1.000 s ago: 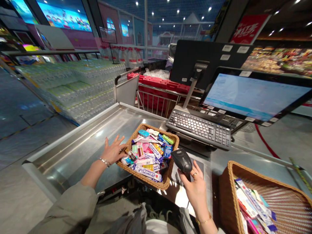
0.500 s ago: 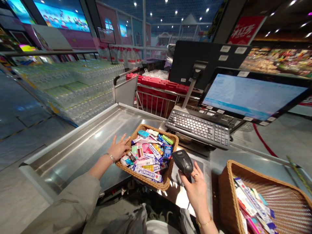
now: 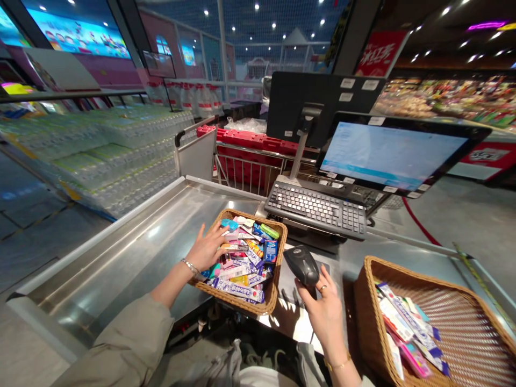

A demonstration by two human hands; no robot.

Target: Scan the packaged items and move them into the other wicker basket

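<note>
My left hand (image 3: pixel 207 248) lies with its fingers apart over the near wicker basket (image 3: pixel 242 305), touching the small packaged goods (image 3: pixel 245 263) heaped inside. These are colourful boxes and tubes, and some are hidden under my palm. My right hand (image 3: pixel 324 314) is shut around a black handheld barcode scanner (image 3: pixel 302 265), just right of that basket. A second wicker basket (image 3: pixel 360 306) stands to the lower right, holding several long packets (image 3: pixel 405 328) along its left side.
A stainless steel checkout counter (image 3: pixel 121 252) stretches to the left. A keyboard (image 3: pixel 316 209) and a touchscreen monitor (image 3: pixel 391 153) stand beyond the scanner. Behind them is a shopping cart (image 3: pixel 242 166) with red crates, and stacked bottled water (image 3: pixel 100 156) fills the far left.
My left hand has moved from the basket's left rim onto the goods inside, and the top items have shifted. My right hand still holds the scanner. The view has swung slightly left.
</note>
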